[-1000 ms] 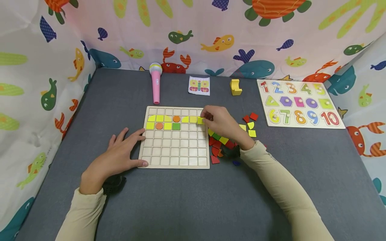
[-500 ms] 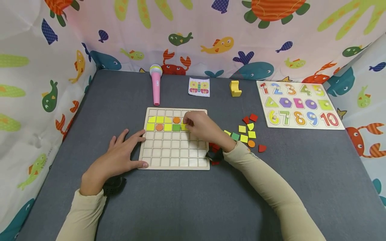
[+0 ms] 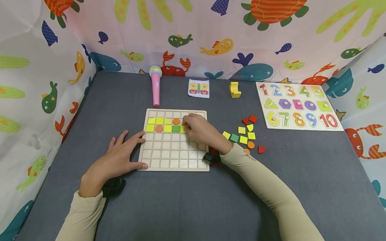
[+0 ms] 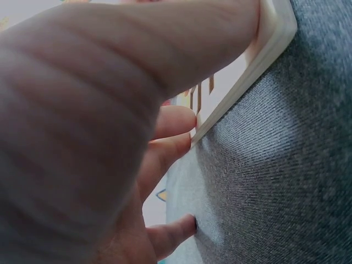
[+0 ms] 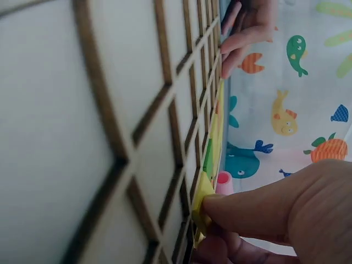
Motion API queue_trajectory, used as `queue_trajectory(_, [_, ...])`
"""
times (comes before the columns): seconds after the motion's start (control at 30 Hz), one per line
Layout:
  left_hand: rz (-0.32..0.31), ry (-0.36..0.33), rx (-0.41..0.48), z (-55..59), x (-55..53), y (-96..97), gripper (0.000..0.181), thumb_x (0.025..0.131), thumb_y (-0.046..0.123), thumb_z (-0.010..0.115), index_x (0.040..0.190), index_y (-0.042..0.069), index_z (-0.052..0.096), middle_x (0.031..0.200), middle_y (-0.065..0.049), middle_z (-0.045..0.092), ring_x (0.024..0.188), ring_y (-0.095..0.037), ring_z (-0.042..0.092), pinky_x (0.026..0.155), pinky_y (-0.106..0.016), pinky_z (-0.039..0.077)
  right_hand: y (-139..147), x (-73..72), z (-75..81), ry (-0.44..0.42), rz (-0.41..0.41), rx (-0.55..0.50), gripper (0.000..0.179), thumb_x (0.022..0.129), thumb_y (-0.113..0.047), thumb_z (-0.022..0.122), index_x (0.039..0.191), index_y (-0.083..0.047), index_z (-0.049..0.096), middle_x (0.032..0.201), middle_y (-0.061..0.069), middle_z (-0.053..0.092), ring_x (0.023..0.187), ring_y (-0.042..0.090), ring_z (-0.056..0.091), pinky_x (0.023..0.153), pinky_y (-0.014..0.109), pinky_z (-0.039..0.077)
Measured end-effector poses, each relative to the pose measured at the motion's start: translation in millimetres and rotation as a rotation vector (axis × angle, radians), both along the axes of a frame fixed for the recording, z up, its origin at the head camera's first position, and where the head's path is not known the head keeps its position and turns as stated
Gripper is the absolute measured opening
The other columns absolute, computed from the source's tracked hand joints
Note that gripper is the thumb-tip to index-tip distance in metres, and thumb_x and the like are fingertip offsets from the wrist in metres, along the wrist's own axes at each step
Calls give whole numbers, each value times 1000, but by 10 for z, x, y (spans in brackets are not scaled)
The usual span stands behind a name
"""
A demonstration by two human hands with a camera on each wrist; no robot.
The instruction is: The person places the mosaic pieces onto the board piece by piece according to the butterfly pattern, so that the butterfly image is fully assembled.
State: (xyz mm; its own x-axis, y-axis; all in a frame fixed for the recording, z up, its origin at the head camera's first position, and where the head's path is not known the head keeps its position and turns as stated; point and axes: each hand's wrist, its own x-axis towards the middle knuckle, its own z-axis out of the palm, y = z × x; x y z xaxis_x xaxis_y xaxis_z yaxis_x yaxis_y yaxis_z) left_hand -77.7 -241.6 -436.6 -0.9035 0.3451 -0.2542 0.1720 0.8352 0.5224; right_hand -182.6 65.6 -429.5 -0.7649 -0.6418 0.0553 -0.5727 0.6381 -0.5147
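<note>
A wooden grid board [image 3: 173, 154] lies on the grey table, with yellow, orange and green tiles set in two of its upper rows. My right hand [image 3: 199, 129] is over the board's upper right part and pinches a yellow tile [image 5: 202, 201] between thumb and fingers. That tile is at a cell just right of the green square tile [image 3: 176, 129]; the fingers partly cover it. At the board's left side, my left hand [image 3: 116, 159] lies with fingers spread. Its thumb touches the lower left corner, and two fingertips touch the left edge in the left wrist view.
Loose red, yellow, green and orange tiles [image 3: 243, 140] lie right of the board, some hidden by the right wrist. Behind stand a pink toy microphone [image 3: 155, 87], a butterfly pattern card [image 3: 198, 88], a yellow block [image 3: 235, 90] and a number puzzle [image 3: 298, 106].
My right hand has moved left across the board from its right edge, bringing the yellow tile down beside the green one. The left hand has stayed in place.
</note>
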Motion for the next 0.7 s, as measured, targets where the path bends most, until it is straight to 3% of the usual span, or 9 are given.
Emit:
queue_trajectory(0.13, [1, -1, 5, 3, 11, 11, 98, 84, 40, 94, 161, 7, 43, 173, -18, 29, 157, -59, 4, 116, -83, -1, 2, 9, -19, -12, 1, 10, 12, 99, 4, 64, 106, 2, 74, 100, 13, 74, 85, 23, 63, 81, 33, 56])
queue_trajectory(0.37, [6, -2, 9, 4, 24, 21, 99, 84, 39, 94, 161, 7, 42, 173, -17, 29, 157, -59, 4, 115, -83, -1, 66, 34, -20, 9, 30, 1, 8, 99, 2, 68, 95, -1, 74, 88, 8, 71, 80, 22, 61, 76, 31, 54])
queue_trajectory(0.7, [7, -6, 9, -7, 18, 19, 100, 83, 39, 94, 162, 7, 41, 172, -19, 30, 156, -59, 4, 116, -82, -2, 502, 64, 77, -30, -23, -74, 6, 99, -3, 74, 103, -1, 78, 91, 5, 69, 80, 21, 59, 73, 36, 53])
